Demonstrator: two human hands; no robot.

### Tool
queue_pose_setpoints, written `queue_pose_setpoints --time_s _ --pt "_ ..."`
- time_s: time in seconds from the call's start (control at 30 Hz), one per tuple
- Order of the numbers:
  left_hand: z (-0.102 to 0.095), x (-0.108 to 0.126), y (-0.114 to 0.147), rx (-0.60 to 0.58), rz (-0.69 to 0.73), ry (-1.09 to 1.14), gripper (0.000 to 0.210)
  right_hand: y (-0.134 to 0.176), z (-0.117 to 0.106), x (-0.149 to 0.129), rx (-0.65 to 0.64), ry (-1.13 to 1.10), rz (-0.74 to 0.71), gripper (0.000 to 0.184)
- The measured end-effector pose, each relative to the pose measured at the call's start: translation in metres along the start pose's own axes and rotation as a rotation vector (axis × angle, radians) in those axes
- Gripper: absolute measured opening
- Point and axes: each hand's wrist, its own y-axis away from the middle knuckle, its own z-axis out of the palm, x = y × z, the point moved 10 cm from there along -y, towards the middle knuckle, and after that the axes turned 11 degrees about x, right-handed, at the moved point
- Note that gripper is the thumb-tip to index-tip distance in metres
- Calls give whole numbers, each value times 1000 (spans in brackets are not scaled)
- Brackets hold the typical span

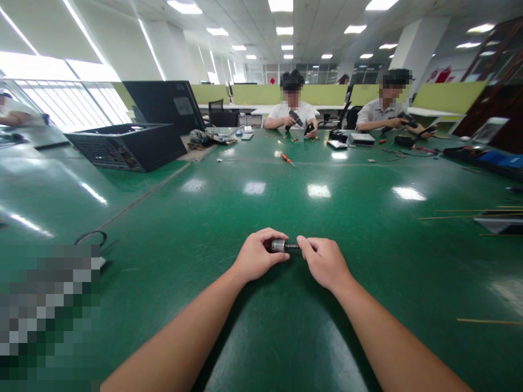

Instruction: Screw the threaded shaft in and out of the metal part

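Observation:
My left hand [261,253] is wrapped around a small metal cylinder [279,245], silver with a darker end and with a thin dark shaft [292,246] sticking out to the right. At the far tip of that shaft, the thumb and fingers of my right hand [324,258] are pinched together. The fingers cover the tip, so whatever is there stays hidden. Both hands are low over the green tabletop [261,212], and the cylinder lies about level between them.
Farther back lies an orange screwdriver [287,159]. An opened black computer case [126,147] stands back left, beside a heap of parts [204,139]. Across the table, two people hold power drills [296,118]. Thin sticks [486,321] and a black tray [486,160] are at right.

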Motion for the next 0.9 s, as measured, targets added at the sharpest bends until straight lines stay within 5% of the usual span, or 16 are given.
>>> queue_pose_setpoints --time_s 0.2,0.47,0.57,0.7,0.77,0.9 --pt "-8 -5 0 76 -101 53 34 -8 -35 23 328 -280 107 56" --pt "-15 -21 -4 217 -145 188 37 -12 -14 37 245 -390 160 56" --pt "-32 -16 0 278 -150 203 34 -11 -15 33 245 -409 140 56" --pt "-86 7 29 289 -138 77 36 -10 -17 26 241 -453 115 54" --pt "-124 16 57 279 -112 -237 37 -8 -16 20 221 -481 99 52" --pt "-214 -2 131 424 -263 -579 44 -3 -9 6 157 -553 81 47"
